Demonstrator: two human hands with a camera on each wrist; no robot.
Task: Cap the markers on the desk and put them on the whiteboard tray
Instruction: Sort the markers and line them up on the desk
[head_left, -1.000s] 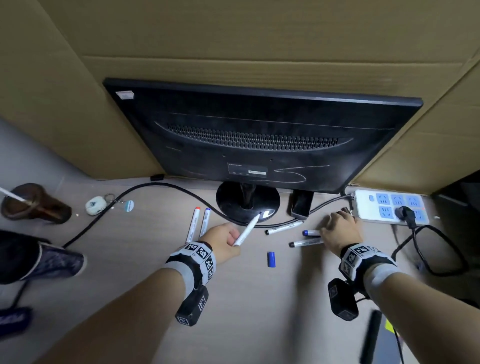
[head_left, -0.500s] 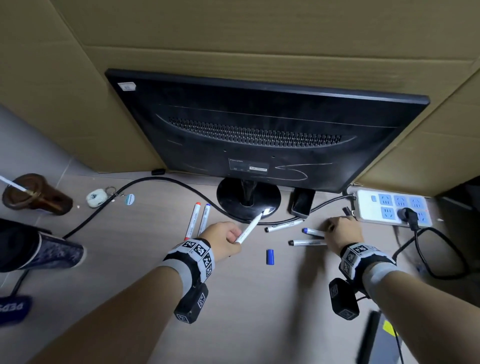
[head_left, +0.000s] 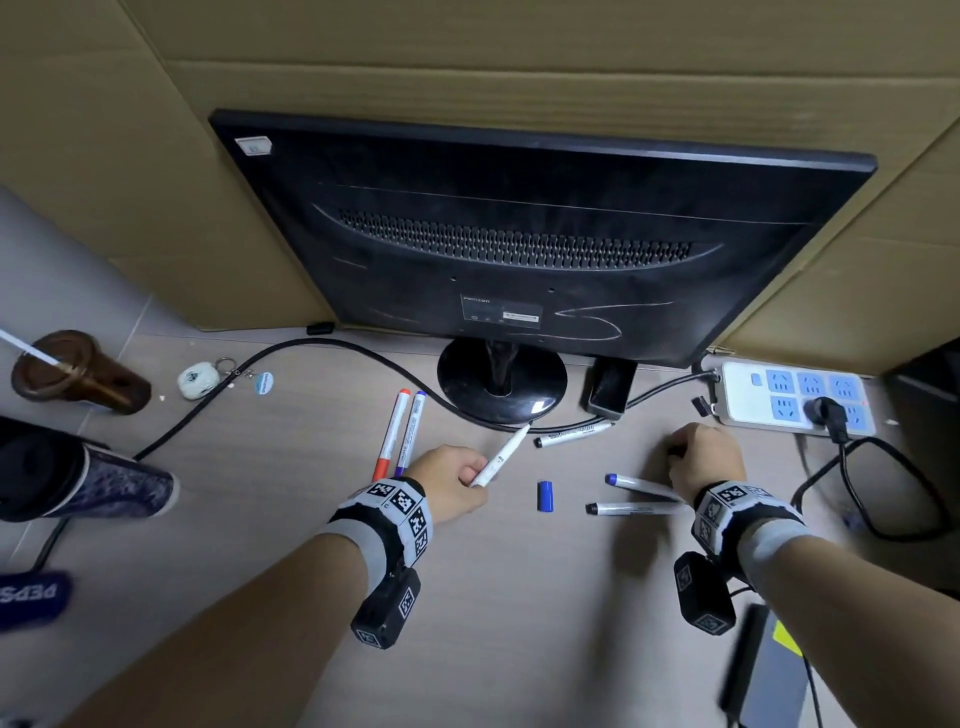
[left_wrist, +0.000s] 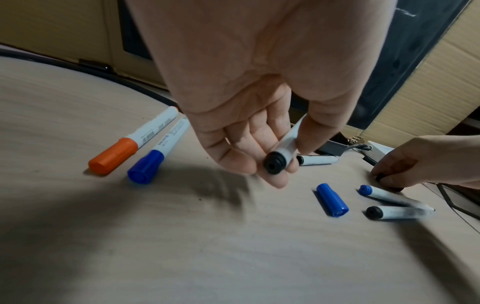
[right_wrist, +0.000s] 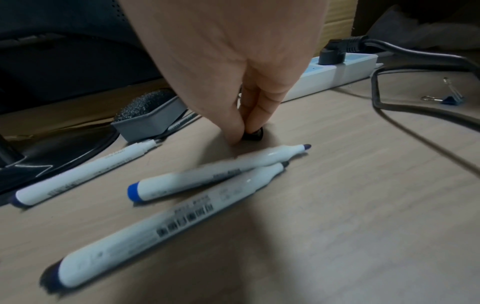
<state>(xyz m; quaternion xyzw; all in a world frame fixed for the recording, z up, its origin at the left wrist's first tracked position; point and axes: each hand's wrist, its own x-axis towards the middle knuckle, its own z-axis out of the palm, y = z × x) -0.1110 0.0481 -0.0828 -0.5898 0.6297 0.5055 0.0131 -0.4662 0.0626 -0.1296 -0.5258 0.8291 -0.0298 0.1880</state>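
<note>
My left hand (head_left: 457, 480) (left_wrist: 270, 162) holds an uncapped white marker (head_left: 501, 454) (left_wrist: 284, 148) above the desk, its tip pointing at the monitor base. My right hand (head_left: 701, 457) (right_wrist: 246, 127) pinches a small black cap (right_wrist: 255, 135) (left_wrist: 389, 181) lying on the desk. Two uncapped markers (head_left: 639, 496) (right_wrist: 207, 170) lie just left of that hand. Another uncapped marker (head_left: 574, 434) lies by the monitor base. A loose blue cap (head_left: 545, 496) (left_wrist: 332, 199) sits between my hands. A capped orange marker (head_left: 390, 434) (left_wrist: 135, 142) and a capped blue marker (head_left: 410, 434) (left_wrist: 161, 152) lie left of my left hand.
A black monitor (head_left: 540, 244) on a round base (head_left: 501, 379) stands at the back, with cables across the desk. A white power strip (head_left: 795, 397) sits at the right, a grey eraser (right_wrist: 148, 115) near the base. Cups (head_left: 78, 371) stand at the left.
My right hand has drawn back a little from the power strip and closed its fingertips on the black cap. My left hand still holds its marker in about the same place.
</note>
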